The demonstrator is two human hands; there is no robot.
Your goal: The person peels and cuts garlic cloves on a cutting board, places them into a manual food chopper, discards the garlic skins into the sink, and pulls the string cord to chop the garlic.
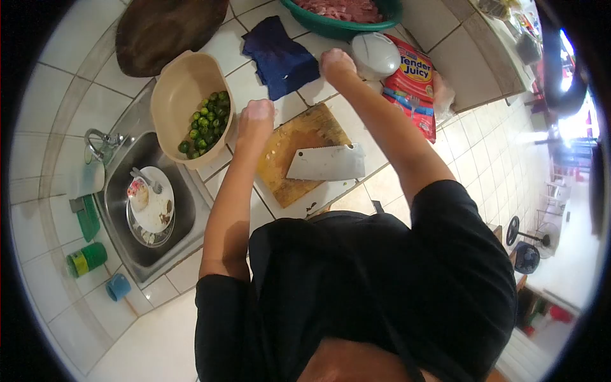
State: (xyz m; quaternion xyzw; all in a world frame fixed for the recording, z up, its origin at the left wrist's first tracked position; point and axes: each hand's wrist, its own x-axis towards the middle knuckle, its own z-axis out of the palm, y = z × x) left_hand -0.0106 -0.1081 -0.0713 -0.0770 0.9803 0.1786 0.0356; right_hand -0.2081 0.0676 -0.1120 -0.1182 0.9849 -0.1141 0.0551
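Observation:
My left hand is closed, knuckles up, between the beige tub and the wooden cutting board. Closed as well, my right hand is beside the blue cloth and a white round container. Both palms are hidden, so what they hold, if anything, does not show. A wide cleaver lies flat across the board, with small pale bits to its left. Dark green calamansi-like fruits fill part of the beige tub.
A green basin of cut meat stands at the back. Near it lies a red "Tender Juicy" packet. Left, the steel sink holds plates below a faucet. A dark round wooden board leans behind the tub.

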